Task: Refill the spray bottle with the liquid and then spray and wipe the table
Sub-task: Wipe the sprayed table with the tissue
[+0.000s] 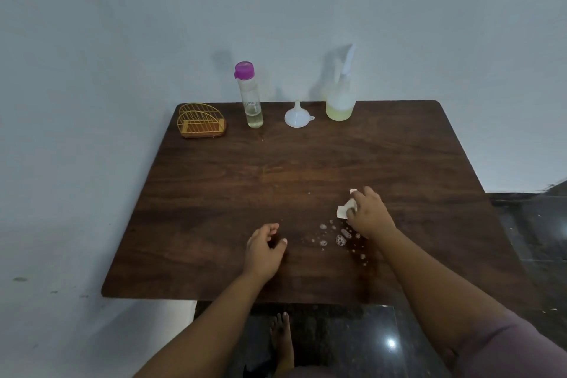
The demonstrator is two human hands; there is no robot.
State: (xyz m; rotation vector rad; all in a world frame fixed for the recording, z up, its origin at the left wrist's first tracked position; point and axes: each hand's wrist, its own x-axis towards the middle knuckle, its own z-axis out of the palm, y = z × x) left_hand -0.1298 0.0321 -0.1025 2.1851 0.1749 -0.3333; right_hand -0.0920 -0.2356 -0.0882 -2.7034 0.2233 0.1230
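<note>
Left hand (264, 247): near edge, loosely curled, empty.
Right hand (368, 214): gripping tissue (345, 209).
Foam droplets (339, 239): unwiped.
Spray bottle (341, 95): far, refilled.

A plain pale grey-blue painted wall (122, 40) stands behind a dark brown wooden table with rounded corners (214, 181). Below, a glossy black speckled stone floor (343, 344) reflects one bright spot of light (391, 343).

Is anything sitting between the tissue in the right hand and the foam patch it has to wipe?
Nothing visible. The right hand holds the tissue just behind the foam bubbles, with only bare table between them.
</note>
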